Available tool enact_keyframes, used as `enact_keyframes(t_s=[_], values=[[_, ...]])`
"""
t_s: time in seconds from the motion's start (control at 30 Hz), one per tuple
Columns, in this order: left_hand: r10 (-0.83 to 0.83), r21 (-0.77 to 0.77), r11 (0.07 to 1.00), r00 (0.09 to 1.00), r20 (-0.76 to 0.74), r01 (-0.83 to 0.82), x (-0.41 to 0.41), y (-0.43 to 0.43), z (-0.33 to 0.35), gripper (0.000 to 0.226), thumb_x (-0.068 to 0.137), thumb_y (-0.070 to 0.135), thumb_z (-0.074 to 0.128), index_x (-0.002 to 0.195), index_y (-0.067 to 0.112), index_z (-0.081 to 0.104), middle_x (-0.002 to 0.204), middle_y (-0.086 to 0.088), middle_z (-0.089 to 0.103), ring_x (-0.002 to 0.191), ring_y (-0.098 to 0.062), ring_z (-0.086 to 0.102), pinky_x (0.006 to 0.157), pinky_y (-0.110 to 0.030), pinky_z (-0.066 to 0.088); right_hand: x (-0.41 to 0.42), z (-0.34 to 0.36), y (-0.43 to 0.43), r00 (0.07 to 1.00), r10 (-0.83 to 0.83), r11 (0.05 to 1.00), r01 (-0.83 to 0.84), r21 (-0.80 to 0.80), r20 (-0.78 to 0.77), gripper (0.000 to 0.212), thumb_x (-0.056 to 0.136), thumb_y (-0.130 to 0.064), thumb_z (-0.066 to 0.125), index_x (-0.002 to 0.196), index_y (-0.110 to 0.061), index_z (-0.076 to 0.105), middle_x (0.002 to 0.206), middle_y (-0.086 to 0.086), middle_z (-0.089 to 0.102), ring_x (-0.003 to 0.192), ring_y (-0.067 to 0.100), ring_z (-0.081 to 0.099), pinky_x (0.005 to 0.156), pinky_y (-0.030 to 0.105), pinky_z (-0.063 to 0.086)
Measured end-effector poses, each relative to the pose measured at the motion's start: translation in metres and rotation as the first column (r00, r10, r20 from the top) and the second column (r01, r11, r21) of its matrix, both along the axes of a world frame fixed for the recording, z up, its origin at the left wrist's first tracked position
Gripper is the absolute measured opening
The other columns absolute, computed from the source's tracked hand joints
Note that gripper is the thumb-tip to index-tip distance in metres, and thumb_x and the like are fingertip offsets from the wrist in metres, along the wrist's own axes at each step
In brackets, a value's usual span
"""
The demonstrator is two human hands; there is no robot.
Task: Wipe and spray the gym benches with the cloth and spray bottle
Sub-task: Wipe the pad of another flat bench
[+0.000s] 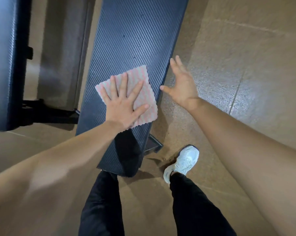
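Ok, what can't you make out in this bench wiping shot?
Head view:
Spray bottle: nowhere in frame.
Bench far end: cut off by the top edge.
Cloth middle: hidden under the left hand.
Second bench: cropped by the left edge.
Right hand: blurred; thumb contact with the bench unclear.

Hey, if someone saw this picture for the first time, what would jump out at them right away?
The pink-and-white striped cloth stands out first. It lies on the near part of the dark woven-pattern bench, with the left hand pressing flat on it, fingers spread. The right hand is open just off the bench's right edge, over the speckled floor, holding nothing. Below it, a white shoe shows bright beside the bench's foot.
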State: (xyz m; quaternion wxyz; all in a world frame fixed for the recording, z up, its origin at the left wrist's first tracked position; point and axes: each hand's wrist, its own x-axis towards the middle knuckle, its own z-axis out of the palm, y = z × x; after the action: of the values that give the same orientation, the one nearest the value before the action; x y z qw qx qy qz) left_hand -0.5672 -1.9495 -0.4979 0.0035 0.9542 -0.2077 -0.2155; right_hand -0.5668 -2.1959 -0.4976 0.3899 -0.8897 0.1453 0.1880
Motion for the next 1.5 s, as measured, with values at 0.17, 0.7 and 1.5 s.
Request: enact_keyframes(t_s=[0.17, 0.7, 1.5], values=[[0.402, 0.007, 0.916, 0.916, -0.002, -0.402, 0.041, 0.005, 0.003, 0.078, 0.094, 0.082, 0.027, 0.157, 0.055, -0.009, 0.171, -0.003, -0.019, 0.155, -0.04, -0.021, 0.115, -0.076, -0.008, 0.019, 0.012, -0.012, 0.99, 0.129, 0.975, -0.136, -0.174, -0.051, 0.125, 0.073, -0.055, 0.083, 0.163, -0.025, 0.002, 0.17, -0.011, -0.009, 0.157, 0.03, 0.007, 0.121, 0.056, 0.029], [0.395, -0.109, 0.911, 0.918, -0.044, -0.397, 0.076, -0.084, -0.003, 0.093, 0.087, 0.087, 0.032, 0.16, 0.047, -0.007, 0.17, -0.013, -0.019, 0.152, -0.046, -0.023, 0.114, -0.075, -0.014, 0.051, 0.023, -0.03, 0.894, 0.371, 0.872, -0.428, -0.238, -0.251, 0.118, 0.071, -0.074, 0.072, 0.158, -0.046, -0.002, 0.167, -0.023, -0.014, 0.14, 0.03, 0.045, 0.114, 0.07, 0.02], [0.057, -0.007, 0.998, 0.996, -0.076, -0.058, 0.13, -0.161, 0.006, 0.076, 0.101, 0.072, 0.012, 0.164, 0.032, -0.003, 0.172, -0.012, -0.006, 0.157, -0.043, -0.01, 0.115, -0.076, 0.007, 0.153, 0.067, -0.124, 0.947, 0.295, 0.942, -0.31, -0.129, -0.124, 0.06, 0.092, -0.028, 0.071, 0.148, -0.019, 0.051, 0.158, 0.001, 0.044, 0.142, 0.025, 0.04, 0.114, 0.042, 0.039]])
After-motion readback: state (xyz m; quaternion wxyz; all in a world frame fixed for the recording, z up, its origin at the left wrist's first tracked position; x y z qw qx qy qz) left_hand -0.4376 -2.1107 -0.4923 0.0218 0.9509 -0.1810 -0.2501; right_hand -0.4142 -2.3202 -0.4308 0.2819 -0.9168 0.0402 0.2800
